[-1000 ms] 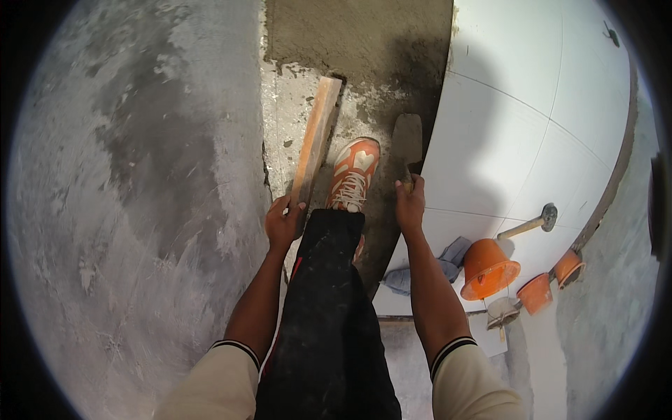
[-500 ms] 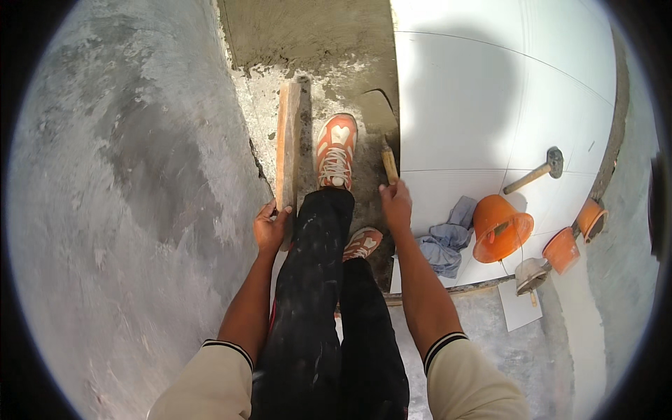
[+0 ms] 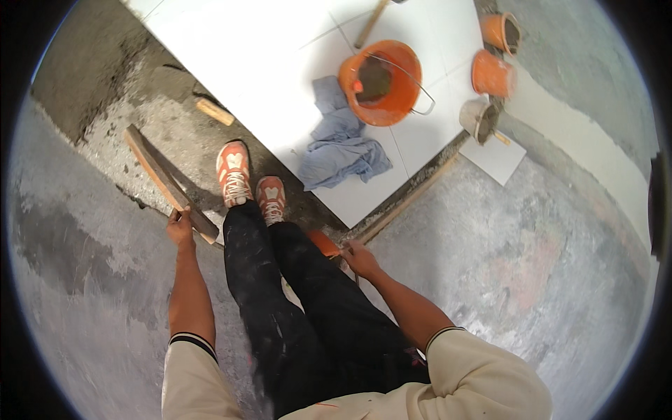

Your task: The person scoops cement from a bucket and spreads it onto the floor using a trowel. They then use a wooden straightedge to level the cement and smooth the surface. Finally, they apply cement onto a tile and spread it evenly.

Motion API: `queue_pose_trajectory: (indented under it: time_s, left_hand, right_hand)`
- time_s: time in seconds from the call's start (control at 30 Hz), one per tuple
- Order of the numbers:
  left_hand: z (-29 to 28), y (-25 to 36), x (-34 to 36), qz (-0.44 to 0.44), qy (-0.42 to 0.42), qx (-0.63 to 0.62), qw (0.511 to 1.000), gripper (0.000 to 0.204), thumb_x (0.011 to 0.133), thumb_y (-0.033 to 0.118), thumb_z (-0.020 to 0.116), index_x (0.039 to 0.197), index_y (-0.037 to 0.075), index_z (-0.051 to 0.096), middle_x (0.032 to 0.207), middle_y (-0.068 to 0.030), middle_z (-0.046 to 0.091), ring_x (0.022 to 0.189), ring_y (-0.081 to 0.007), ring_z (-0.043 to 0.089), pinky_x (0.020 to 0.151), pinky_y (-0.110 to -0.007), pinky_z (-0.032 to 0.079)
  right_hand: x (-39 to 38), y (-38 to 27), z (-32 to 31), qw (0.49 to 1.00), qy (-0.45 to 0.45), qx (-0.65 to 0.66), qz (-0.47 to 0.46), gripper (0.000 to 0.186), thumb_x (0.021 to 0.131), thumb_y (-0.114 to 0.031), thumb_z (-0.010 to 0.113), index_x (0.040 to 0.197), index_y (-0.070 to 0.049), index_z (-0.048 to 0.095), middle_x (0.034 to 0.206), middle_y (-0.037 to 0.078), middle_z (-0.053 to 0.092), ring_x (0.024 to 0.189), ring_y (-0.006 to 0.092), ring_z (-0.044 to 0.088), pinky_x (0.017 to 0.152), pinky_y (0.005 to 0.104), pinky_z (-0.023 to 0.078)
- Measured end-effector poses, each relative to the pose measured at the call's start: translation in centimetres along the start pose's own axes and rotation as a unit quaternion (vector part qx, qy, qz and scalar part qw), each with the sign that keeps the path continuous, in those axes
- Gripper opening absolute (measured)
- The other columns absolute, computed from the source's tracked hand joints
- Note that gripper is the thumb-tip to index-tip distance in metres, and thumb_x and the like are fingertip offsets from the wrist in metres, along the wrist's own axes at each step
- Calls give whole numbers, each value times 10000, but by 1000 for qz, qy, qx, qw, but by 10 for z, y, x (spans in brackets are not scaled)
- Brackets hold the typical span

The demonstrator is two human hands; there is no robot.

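Note:
My left hand (image 3: 180,227) is closed round the near end of a long wooden board (image 3: 158,170), which slants away over the rough concrete strip. My right hand (image 3: 359,259) is closed at the edge of an orange bucket (image 3: 323,243), mostly hidden behind my leg. A trowel (image 3: 215,112) lies on the strip beyond my shoes, its wooden handle toward me, apart from both hands.
White floor tiles (image 3: 252,77) border the strip. On them are a blue-grey cloth (image 3: 346,150), a large orange bucket (image 3: 406,87) and a mallet (image 3: 371,24). Smaller buckets (image 3: 492,73) stand farther right. A loose white tile (image 3: 498,162) lies on the grey floor.
My right hand has left the trowel handle and moved back to the orange bucket beside my leg. The view has turned to the right. My left hand still holds the board.

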State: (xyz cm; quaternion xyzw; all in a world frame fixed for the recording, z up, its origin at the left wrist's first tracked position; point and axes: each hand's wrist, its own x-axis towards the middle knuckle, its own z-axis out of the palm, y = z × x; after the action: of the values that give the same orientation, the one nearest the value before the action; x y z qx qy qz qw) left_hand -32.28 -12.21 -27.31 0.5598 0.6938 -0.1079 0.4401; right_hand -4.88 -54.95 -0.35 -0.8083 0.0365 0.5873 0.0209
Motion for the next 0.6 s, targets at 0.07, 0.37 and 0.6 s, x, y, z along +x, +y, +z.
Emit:
queue_pose_trajectory:
  time_s: [0.07,0.37,0.6]
  left_hand:
    - [1,12,-10,-54,-67,-24,996,548,961,354,813,1400,60,669,1151,-95,739,973,-213,679,804,-414,557]
    - [-74,128,-196,-119,-338,4,934,784,991,500,750,1623,123,479,1541,-142,595,1432,-316,538,1084,-583,487]
    - [-145,213,-287,-110,-492,-11,863,734,1100,423,595,1676,51,335,1656,-185,443,1473,-318,487,1196,-443,434]
  right_hand:
    - [-37,45,8,997,-37,19,61,527,1029,-436,638,1355,-22,630,1197,254,729,1125,419,701,961,500,542]
    - [-172,82,52,844,-250,472,59,673,1086,-448,577,1588,-10,477,1532,174,589,1379,261,564,1154,371,435]
    - [-174,59,47,873,-161,446,-113,659,1058,-401,615,1585,-22,499,1567,165,576,1414,270,552,1186,378,409]
